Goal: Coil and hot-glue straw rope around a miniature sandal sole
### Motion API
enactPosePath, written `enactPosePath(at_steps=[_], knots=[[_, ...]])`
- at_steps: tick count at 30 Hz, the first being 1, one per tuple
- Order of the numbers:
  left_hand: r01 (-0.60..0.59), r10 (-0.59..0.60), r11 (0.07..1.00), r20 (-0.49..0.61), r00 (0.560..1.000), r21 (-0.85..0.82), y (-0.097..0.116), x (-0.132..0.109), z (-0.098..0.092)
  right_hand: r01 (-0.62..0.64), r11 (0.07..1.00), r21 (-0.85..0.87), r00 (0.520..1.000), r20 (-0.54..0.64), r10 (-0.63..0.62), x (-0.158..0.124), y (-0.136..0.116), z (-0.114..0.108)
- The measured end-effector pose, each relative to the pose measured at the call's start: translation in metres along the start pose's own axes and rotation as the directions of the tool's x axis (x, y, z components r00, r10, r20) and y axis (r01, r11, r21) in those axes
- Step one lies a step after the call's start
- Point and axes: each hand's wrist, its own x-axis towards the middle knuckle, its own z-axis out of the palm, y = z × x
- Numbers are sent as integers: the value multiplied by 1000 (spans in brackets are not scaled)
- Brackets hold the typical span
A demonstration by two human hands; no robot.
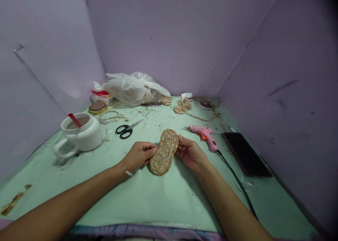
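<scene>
A woven straw piece shaped like a small shoe sole (165, 152) lies on the pale green table cover (148, 195) in the middle. My left hand (138, 156) grips its left edge with curled fingers. My right hand (190, 152) holds its right edge, thumb on top near the far end. Both hands rest low on the table, one on each side of the piece.
A pink glue gun (205, 135) with a black cord lies right of my right hand, a black phone (245, 153) beyond it. Black scissors (127, 129), a white teapot (81, 133), a plastic bag (134, 87) and small straw coils (182, 106) sit further back. Purple walls enclose the table.
</scene>
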Motion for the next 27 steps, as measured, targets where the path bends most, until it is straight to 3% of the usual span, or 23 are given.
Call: enactPosePath(at_steps=[27], knots=[[1,-1,1000,-1,1000,-27,7,-2,7,-42,999,9,996,-77,43,3,1,-1]])
